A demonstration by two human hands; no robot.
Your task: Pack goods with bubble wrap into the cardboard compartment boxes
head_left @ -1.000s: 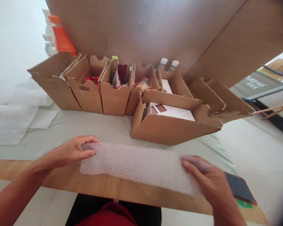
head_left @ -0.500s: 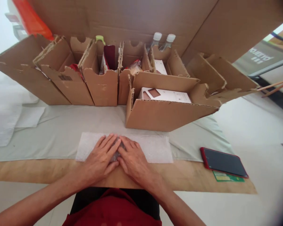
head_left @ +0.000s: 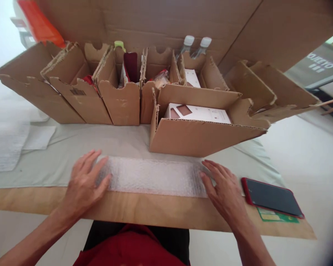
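Observation:
A long folded strip of white bubble wrap (head_left: 155,175) lies flat along the front of the table, partly over the wooden edge. At its left end rests my left hand (head_left: 86,177), fingers apart, thumb and fingertips touching the strip's end. My right hand (head_left: 222,184) is at the opposite end, its fingers spread and the tips at the short side. Neither hand is closed round the wrap. Behind the strip stands a cardboard bin (head_left: 205,138) with a white box (head_left: 202,113) inside.
A row of cardboard bins (head_left: 124,107) holds packets and boxes along the back. Two bottles with white caps (head_left: 204,44) stand behind them. A phone in a red case (head_left: 273,197) overlaps a green card (head_left: 277,215) at right. White foam sheets (head_left: 5,144) lie at left.
My hands have moved apart from the middle of the bubble wrap, the left hand to the left end and the right hand to the right end. The camera view has shifted slightly.

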